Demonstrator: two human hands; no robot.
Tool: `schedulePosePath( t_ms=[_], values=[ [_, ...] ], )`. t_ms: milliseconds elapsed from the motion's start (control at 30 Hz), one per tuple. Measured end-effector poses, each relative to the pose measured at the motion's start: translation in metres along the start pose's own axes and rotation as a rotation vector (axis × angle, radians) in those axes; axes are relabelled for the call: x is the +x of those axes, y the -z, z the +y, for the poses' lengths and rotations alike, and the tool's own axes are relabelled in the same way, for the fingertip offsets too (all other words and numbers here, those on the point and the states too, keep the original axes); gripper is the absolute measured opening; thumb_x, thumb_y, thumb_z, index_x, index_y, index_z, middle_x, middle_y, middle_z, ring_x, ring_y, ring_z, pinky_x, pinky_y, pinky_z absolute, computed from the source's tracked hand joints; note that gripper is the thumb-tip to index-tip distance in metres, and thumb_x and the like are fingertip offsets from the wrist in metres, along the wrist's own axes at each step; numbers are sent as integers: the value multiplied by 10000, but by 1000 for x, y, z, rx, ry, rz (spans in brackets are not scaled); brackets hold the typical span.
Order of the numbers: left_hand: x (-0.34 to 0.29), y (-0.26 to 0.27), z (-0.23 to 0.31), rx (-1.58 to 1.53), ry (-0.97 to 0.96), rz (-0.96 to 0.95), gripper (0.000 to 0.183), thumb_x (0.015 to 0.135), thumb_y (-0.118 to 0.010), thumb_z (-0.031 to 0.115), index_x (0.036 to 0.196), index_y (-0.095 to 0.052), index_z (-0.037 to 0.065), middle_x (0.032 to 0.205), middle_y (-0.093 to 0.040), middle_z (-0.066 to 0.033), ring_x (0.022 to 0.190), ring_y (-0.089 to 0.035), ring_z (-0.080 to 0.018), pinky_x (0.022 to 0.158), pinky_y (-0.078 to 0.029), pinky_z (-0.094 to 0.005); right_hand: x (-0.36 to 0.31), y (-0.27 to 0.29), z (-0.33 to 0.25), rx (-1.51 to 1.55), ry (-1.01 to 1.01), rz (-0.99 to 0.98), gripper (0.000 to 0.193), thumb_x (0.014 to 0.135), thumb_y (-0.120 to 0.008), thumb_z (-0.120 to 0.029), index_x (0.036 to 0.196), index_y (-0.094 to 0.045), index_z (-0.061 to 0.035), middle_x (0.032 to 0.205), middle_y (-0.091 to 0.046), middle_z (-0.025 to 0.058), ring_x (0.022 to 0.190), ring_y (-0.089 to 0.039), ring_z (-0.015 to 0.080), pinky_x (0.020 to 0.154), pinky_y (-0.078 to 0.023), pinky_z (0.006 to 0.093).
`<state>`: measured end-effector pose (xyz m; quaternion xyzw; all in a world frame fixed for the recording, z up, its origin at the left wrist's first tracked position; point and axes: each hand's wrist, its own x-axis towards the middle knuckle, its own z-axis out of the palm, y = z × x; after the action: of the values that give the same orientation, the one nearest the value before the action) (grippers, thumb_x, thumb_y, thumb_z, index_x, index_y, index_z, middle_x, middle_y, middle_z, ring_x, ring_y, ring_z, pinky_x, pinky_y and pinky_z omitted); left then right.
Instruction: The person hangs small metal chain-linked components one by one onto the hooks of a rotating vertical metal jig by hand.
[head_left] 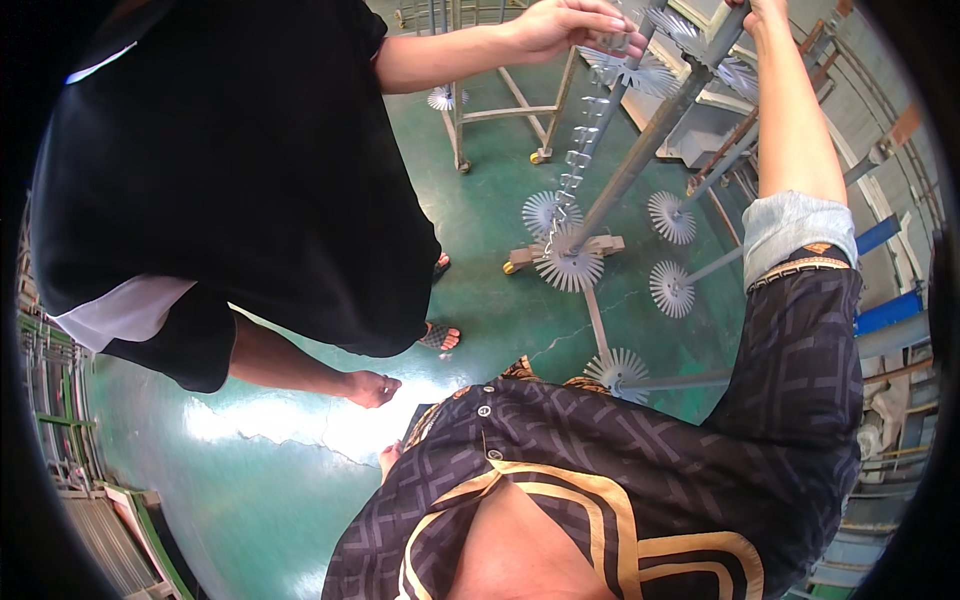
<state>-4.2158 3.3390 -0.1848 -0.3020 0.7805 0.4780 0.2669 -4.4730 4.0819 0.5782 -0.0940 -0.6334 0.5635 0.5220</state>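
Observation:
My right hand (767, 12) is at the top edge, partly cut off, with its fingers around the upper part of a grey metal pole (655, 135). The pole slants down to a slotted, fan-like disc (569, 262) near the floor. More slotted discs, one of them a grey disc (640, 76), sit high on the poles close to my hand. A co-worker's hand (580, 24) reaches in from the left, fingers at a small clear or shiny piece above a hanging string of metal wire links (577, 160). My left hand does not show.
The co-worker in black (230, 170) stands close on the left, with a lowered hand (374, 388). A wooden base (600, 246) with yellow casters carries the poles. More disc-ended poles, like the disc (672, 288), lie to the right. A wheeled frame (510, 113) stands behind.

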Motion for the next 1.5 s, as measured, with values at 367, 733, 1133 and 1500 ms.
schedulePosePath(
  t_ms=[367,733,1133,1500],
  values=[
    [4,4,-34,16,20,18,372,859,-570,315,860,-633,-51,673,-631,-120,635,-574,-182,594,-438,-346,-6,-19,-7,67,-4,15,347,749,-714,-336,694,-461,-106,461,-375,-16,344,-371,123,335,-338,297],
    [70,-13,-48,579,-315,24,295,814,-447,367,781,-593,113,686,-614,-167,638,-588,-345,599,-429,-475,-36,-14,-21,99,-47,132,377,758,-725,-292,589,-448,-98,468,-392,-4,349,-361,120,365,-327,284],
    [58,-8,-3,456,-299,10,254,801,-520,309,816,-628,80,690,-617,-173,604,-580,-307,595,-436,-433,-54,-5,-97,213,-13,137,329,789,-695,-244,658,-454,-63,456,-377,2,332,-338,114,353,-302,287],
    [-21,39,33,-21,-79,-101,303,839,-596,251,882,-661,-41,802,-663,-149,713,-605,-214,681,-460,-331,-97,-21,-134,188,170,-7,316,839,-595,-305,624,-489,-99,431,-357,-21,321,-346,123,341,-311,276]
  ],
)
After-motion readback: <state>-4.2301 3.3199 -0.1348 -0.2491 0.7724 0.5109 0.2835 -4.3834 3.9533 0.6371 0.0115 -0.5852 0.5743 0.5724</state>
